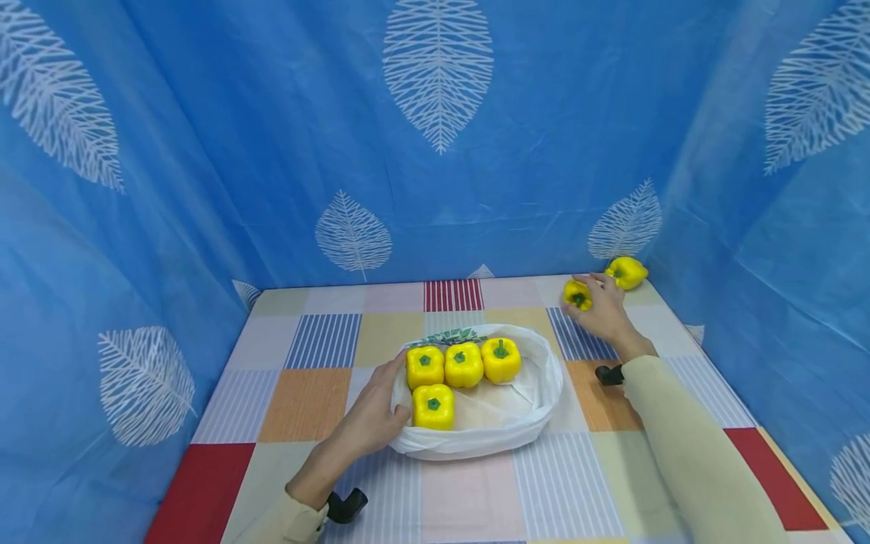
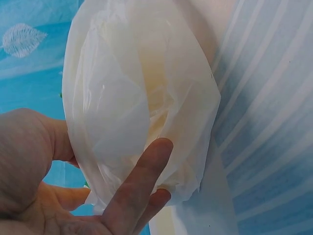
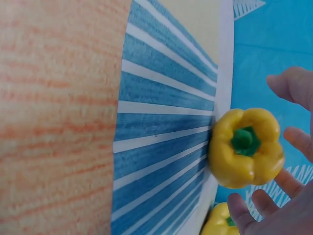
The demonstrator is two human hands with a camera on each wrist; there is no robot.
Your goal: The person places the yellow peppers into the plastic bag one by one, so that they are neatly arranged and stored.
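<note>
My left hand (image 1: 370, 419) holds the left side of a white plastic bag (image 1: 476, 446), whose wall lies between its fingers and thumb in the left wrist view. The bag stands with its mouth spread wide. Several yellow bell peppers (image 1: 464, 366) with green stems sit inside, towards the left and back. At the far right of the table, my right hand (image 1: 607, 310) reaches over another yellow bell pepper (image 3: 246, 148). In the right wrist view its thumb and fingers are spread around that pepper, with the thumb apart from it. One more yellow pepper (image 1: 627, 273) lies just behind this hand.
A patchwork-patterned cloth (image 1: 306, 408) covers the table. Blue curtains (image 1: 435, 196) with white leaf prints close off the back and both sides. The farther loose pepper lies at the table's back right corner, right by the curtain.
</note>
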